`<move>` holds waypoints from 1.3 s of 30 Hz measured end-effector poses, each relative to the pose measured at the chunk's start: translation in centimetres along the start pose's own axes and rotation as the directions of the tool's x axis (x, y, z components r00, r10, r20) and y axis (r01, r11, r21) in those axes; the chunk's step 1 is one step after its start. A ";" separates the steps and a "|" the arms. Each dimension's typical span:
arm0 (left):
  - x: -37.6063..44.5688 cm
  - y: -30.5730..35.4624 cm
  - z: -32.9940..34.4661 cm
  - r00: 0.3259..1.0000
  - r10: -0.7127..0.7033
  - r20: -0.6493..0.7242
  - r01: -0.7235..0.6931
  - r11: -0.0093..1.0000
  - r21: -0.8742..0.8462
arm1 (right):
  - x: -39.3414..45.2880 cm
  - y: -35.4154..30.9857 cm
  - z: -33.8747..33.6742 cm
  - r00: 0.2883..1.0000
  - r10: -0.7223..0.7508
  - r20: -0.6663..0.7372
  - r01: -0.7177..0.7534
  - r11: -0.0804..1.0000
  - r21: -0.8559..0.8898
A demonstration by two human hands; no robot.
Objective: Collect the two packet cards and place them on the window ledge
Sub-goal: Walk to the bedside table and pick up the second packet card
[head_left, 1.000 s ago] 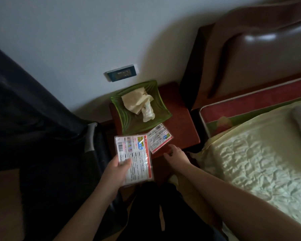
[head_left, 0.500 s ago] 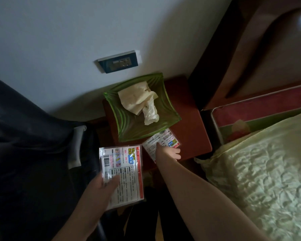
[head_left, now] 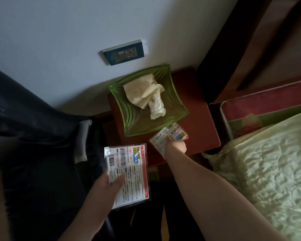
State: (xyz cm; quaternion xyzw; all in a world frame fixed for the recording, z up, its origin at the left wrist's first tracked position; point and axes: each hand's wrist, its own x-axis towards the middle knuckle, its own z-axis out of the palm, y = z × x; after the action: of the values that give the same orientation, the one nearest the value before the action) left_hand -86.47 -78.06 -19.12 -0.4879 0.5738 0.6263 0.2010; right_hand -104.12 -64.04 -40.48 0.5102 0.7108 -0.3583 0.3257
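My left hand (head_left: 108,186) holds one packet card (head_left: 129,173), a clear sleeve with a white printed label and a barcode, in front of the small red-brown bedside table (head_left: 198,119). The second packet card (head_left: 170,134) lies on that table's front part, just below the green dish. Reaching over the table's front edge, my right hand (head_left: 176,146) covers the near end of this card with its fingers curled on it. The window ledge is not in view.
A green ribbed glass dish (head_left: 134,122) with crumpled tissues (head_left: 146,96) takes up the table's back left. A wall socket (head_left: 123,52) is above it. The bed (head_left: 268,171) and headboard lie right, a dark chair (head_left: 33,136) left.
My right hand reached forward from the table's front edge onto the second packet card. My left hand with the first card dropped lower and left. The camera moved closer over the table.
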 end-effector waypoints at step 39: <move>-14.8 7.0 4.6 0.834 0.207 0.512 -0.339 0.924 0.178 | -24.6 16.6 -35.8 0.779 -0.603 0.174 0.497 0.762 0.416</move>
State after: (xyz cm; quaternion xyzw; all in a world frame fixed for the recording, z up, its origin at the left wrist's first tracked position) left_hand -87.35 -71.10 -3.62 -0.1971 0.6469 0.6692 0.3081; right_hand -85.15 -42.29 -3.98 0.2652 0.6978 -0.6306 0.2123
